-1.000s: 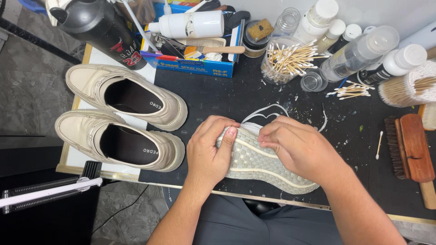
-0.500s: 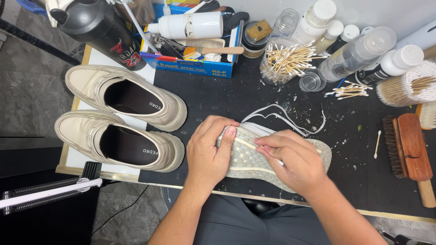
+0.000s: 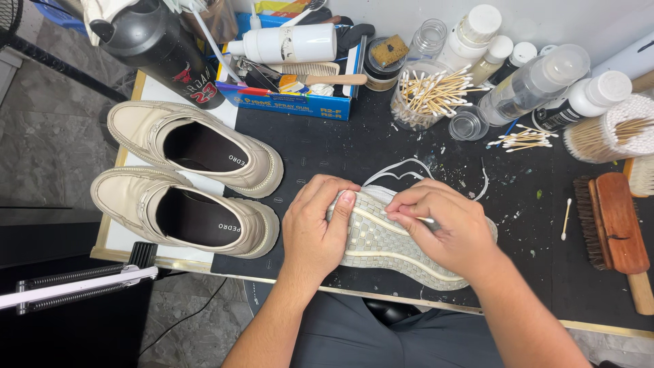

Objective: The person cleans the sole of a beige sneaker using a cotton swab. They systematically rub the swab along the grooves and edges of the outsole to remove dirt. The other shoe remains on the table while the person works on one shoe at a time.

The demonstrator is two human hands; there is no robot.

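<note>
At the near edge of the bench, the sneaker lies sole-up; the left hand clamps its toe while the right hand pinches a cotton swab. Short strokes along the sole grooves, with the shoe held steady, probably work best.

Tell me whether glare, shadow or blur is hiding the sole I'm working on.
Head view: light is even, with no glare on the sneaker sole; its woven tread reads sharp. Left hand and right hand cast only soft shadows. The thin stick in the right hand is mostly hidden. Frame edges bend slightly.
</note>
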